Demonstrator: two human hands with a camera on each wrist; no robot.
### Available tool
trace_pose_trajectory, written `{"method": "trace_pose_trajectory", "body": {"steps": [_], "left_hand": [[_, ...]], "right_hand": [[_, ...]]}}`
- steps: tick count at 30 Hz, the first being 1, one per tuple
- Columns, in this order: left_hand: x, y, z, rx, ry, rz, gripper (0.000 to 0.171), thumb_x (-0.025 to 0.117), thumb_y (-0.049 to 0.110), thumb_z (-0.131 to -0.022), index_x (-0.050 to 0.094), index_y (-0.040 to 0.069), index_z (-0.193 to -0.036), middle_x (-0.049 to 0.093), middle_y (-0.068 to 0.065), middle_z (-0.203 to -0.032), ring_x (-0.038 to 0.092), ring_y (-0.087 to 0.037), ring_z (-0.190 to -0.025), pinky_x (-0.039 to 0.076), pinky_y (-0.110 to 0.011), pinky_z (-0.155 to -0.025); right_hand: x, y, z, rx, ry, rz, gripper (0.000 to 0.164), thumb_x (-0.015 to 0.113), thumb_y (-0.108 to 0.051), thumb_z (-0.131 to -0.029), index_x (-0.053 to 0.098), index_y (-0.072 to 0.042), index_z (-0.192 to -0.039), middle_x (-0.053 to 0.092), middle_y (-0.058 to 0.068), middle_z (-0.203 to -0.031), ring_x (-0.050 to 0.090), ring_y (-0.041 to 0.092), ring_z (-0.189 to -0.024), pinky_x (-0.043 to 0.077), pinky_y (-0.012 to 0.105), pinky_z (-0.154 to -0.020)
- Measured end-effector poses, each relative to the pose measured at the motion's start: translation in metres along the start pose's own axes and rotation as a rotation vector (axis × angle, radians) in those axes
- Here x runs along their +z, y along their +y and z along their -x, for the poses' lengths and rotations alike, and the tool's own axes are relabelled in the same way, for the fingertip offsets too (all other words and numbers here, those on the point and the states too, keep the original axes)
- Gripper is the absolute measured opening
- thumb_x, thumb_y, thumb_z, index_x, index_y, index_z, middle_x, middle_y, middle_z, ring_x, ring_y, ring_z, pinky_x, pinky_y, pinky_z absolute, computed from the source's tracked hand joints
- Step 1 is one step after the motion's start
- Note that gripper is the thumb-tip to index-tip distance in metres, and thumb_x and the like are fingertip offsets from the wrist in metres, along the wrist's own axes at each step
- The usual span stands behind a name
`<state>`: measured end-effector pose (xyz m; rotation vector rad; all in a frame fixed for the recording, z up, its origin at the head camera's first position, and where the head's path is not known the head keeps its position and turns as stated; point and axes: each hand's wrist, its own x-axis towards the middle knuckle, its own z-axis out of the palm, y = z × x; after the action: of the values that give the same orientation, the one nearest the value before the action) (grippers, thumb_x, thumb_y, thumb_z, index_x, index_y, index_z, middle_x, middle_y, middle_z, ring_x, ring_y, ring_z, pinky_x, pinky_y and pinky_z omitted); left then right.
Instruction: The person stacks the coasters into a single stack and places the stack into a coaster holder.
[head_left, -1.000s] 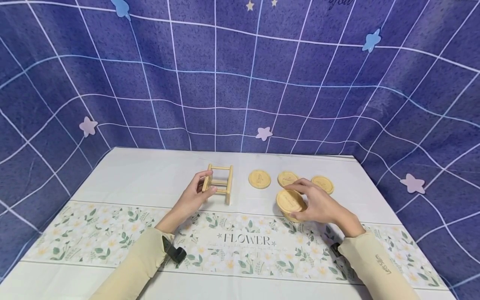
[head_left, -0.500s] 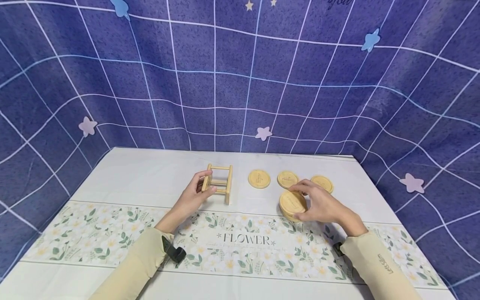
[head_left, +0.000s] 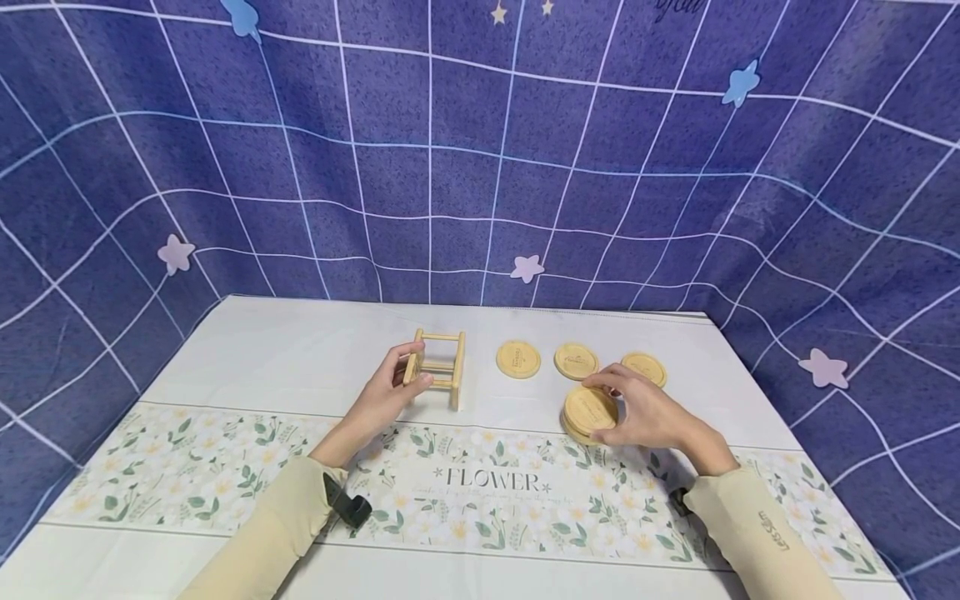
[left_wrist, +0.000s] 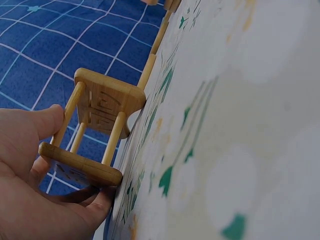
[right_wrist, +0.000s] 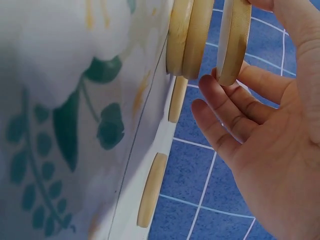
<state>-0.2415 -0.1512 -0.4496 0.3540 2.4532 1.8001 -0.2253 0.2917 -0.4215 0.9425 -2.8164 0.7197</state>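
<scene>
Wooden disc [right_wrist: 234, 42] in the right hand [head_left: 645, 410], just above two stacked discs [right_wrist: 190, 40]

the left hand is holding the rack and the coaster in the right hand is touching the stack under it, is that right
Not quite: the coaster in the right hand is not touching the stack under it. The right wrist view shows a clear gap between them. The left hand is holding the rack, as you say.
</scene>
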Motion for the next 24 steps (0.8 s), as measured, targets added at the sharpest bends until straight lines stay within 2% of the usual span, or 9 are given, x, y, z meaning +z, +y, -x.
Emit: {"method": "trace_pose_trajectory", "body": {"steps": [8,17,24], "left_hand": [[0.0003,-0.0007,-0.0005,0.003,0.000,0.008,0.066,0.067,0.024,-0.114,0.036,0.011,-0.171,0.045,-0.027,-0.163,0.056,-0.038,-0.139,0.049,-0.024,-0.093],[0.0005,-0.0004,-0.0001,-0.003,0.001,0.001,0.067,0.068,0.026,-0.114,0.035,0.011,-0.171,0.044,-0.027,-0.164,0.054,-0.038,-0.144,0.049,-0.025,-0.099],[0.0001,-0.0003,-0.0002,-0.008,0.005,-0.017,0.067,0.068,0.028,-0.114,0.036,0.012,-0.171,0.044,-0.025,-0.165,0.053,-0.039,-0.146,0.049,-0.033,-0.105]], "right_hand": [[0.0015,0.0020,0.0021,0.015,-0.003,-0.004,0.073,0.098,-0.026,-0.077,0.071,-0.002,-0.141,0.070,0.008,-0.133,0.068,0.029,-0.120,0.056,0.055,-0.103],[0.0032,0.0035,0.0026,0.010,-0.003,-0.012,0.073,0.098,-0.026,-0.077,0.071,-0.002,-0.141,0.070,0.008,-0.132,0.067,0.027,-0.117,0.057,0.054,-0.100],[0.0035,0.0038,0.0030,0.010,-0.010,-0.014,0.073,0.098,-0.026,-0.076,0.072,-0.002,-0.140,0.070,0.009,-0.132,0.067,0.026,-0.116,0.058,0.053,-0.100]]}}
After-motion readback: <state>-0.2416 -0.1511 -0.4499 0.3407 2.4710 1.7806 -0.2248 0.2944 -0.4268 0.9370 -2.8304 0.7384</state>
